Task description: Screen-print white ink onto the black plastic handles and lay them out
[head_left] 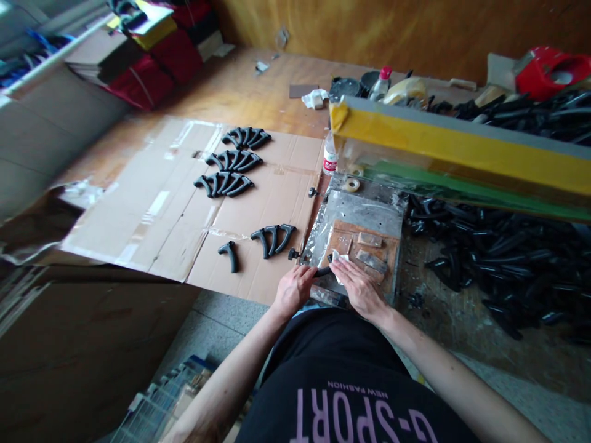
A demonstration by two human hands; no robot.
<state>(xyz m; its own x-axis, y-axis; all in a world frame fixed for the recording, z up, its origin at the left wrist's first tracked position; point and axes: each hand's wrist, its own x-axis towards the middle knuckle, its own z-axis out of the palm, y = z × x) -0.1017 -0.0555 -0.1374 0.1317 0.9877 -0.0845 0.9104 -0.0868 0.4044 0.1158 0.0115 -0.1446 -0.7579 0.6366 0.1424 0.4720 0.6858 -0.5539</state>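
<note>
bracing a black curved part (322,271) over the metal plate (356,210), the left grip (294,289) is grasping one end; the right grip (357,284) is clasping a white cloth (340,256) at the other. good wiping is probably needing a steady hold and even pressure.

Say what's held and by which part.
The left hand grips a black, rod-shaped piece by one end; the right hand holds a crumpled white wipe at the other.

The near black shirt (341,369) says "G-SPORT" and "NEW FASHION". Farther off, a bottle's (329,146) red label (330,165) is too small to read.
</note>
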